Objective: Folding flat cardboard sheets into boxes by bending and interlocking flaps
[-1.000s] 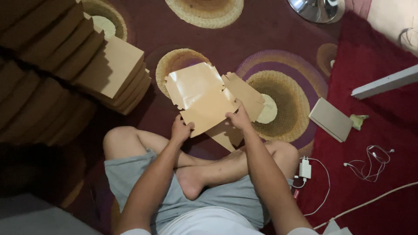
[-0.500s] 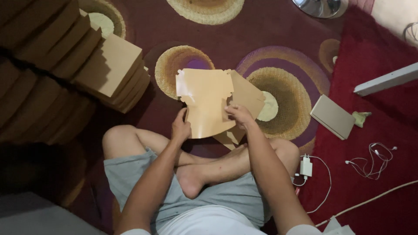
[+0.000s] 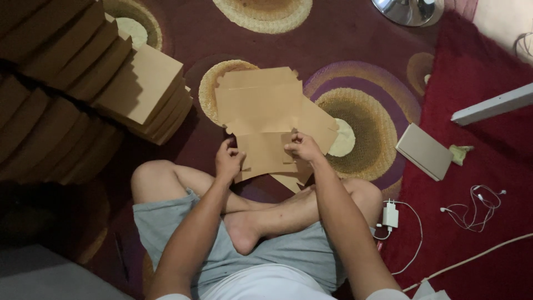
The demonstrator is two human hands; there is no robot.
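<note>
I sit cross-legged on a dark red patterned carpet [image 3: 344, 39]. A flat brown cardboard box blank [image 3: 260, 103] is held out in front of my knees, its upper part spread flat. My left hand [image 3: 228, 160] grips its lower left edge. My right hand [image 3: 301, 146] pinches the lower right flap near the middle. More flat brown blanks [image 3: 319, 125] lie under it on the carpet.
Stacks of folded brown boxes [image 3: 141, 89] fill the left side. To the right lie a small tan box [image 3: 425, 151], a white charger [image 3: 390, 215], white earphones [image 3: 477, 208], a white bar [image 3: 491, 104] and a silver round base [image 3: 408, 10].
The blank has been turned and spread flatter, its top now squarer to me. Both hands have shifted lower on it, keeping their grip.
</note>
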